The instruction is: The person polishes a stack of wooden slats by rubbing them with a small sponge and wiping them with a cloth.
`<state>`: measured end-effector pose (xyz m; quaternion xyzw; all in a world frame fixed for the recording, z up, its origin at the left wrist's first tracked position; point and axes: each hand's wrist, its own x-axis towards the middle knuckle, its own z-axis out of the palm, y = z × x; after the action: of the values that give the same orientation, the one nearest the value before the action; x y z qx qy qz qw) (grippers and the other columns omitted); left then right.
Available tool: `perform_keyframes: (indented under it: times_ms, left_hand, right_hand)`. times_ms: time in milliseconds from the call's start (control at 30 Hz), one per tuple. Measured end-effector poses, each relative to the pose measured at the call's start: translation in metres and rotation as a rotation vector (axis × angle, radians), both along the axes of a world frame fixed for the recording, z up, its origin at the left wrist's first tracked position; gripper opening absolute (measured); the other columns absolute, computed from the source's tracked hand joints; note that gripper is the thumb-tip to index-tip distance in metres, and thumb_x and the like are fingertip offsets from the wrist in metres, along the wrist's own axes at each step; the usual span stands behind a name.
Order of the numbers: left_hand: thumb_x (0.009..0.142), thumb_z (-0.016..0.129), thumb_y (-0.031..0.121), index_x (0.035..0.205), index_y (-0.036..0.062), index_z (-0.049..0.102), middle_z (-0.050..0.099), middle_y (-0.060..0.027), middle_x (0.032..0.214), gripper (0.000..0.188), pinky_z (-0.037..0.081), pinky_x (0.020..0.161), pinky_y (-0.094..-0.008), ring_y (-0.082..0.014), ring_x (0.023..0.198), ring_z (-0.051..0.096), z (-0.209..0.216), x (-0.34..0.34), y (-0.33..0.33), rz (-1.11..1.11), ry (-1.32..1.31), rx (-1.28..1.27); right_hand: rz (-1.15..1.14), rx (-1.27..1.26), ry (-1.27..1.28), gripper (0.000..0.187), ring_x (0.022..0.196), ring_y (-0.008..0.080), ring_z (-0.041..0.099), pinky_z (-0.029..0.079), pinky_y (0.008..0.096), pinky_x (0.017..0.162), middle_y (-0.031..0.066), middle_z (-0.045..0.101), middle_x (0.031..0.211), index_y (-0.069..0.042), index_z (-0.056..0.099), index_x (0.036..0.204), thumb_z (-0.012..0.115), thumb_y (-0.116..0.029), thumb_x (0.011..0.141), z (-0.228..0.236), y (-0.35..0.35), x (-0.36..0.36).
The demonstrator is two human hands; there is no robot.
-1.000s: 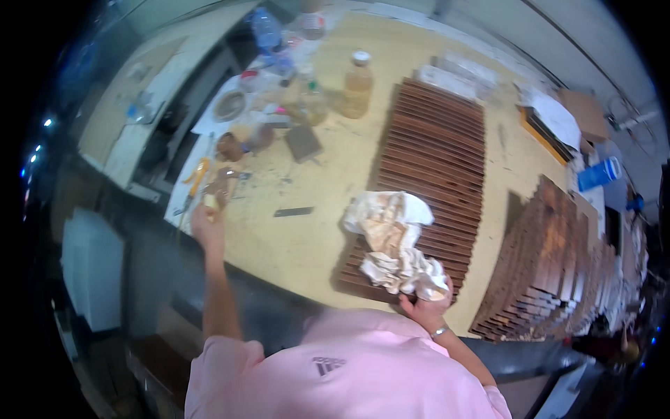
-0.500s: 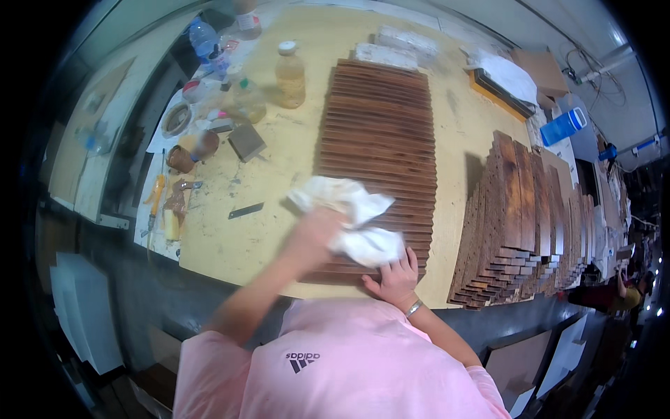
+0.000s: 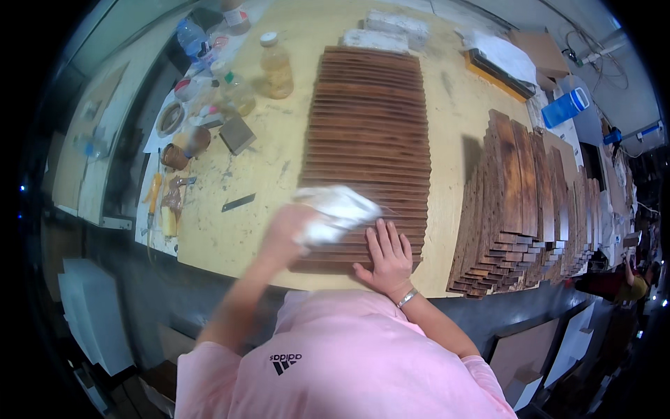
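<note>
Left hand (image 3: 285, 234) grips a motion-blurred white cloth (image 3: 340, 211) over the ridged brown panel (image 3: 368, 119); I see the right hand (image 3: 389, 264) open, flat on its near end, on the desk (image 3: 223, 241).

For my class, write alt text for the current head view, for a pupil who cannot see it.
A person's left hand, blurred, holds a white cloth over a ridged brown panel, while the right hand lies flat on the panel's near end. Bottles stand left on the pale table; brown boards are stacked right.
</note>
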<state>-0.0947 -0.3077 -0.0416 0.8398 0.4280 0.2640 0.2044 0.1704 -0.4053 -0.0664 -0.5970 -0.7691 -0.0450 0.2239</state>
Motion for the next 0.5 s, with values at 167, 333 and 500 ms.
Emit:
perform_keyframes:
  times_ms: [167, 333, 500]
  left_hand:
    - [0.071, 0.075, 0.003, 0.125, 0.0039, 0.064, 0.067, -0.0195, 0.115, 0.055, 0.048, 0.098, -0.0469, -0.0404, 0.107, 0.062, 0.027, -0.059, 0.032, 0.424, -0.041, 0.093]
    - [0.063, 0.077, 0.000, 0.130, 0.0047, 0.063, 0.066, -0.0178, 0.127, 0.069, 0.043, 0.110, -0.0429, -0.0371, 0.119, 0.061, 0.033, 0.080, -0.010, -0.126, -0.259, -0.214]
    - [0.079, 0.071, 0.000, 0.129, 0.0097, 0.066, 0.071, -0.0103, 0.120, 0.052, 0.053, 0.097, -0.0377, -0.0283, 0.110, 0.067, 0.002, -0.004, 0.012, 0.198, -0.143, -0.150]
  right_hand:
    - [-0.002, 0.006, -0.003, 0.075, 0.140, 0.0347, 0.051, 0.039, 0.0509, 0.110, 0.0177, 0.053, 0.152, -0.009, 0.061, 0.141, 0.066, -0.057, 0.084, -0.005, -0.002, 0.001]
    - [0.039, -0.041, 0.025, 0.074, 0.138, 0.0351, 0.052, 0.039, 0.0512, 0.110, 0.0179, 0.053, 0.151, -0.008, 0.062, 0.139, 0.067, -0.057, 0.083, -0.012, -0.002, 0.003]
    - [0.036, -0.115, 0.081, 0.078, 0.142, 0.0361, 0.046, 0.034, 0.0533, 0.114, 0.0198, 0.048, 0.154, -0.007, 0.057, 0.143, 0.074, -0.049, 0.079, 0.009, 0.000, 0.004]
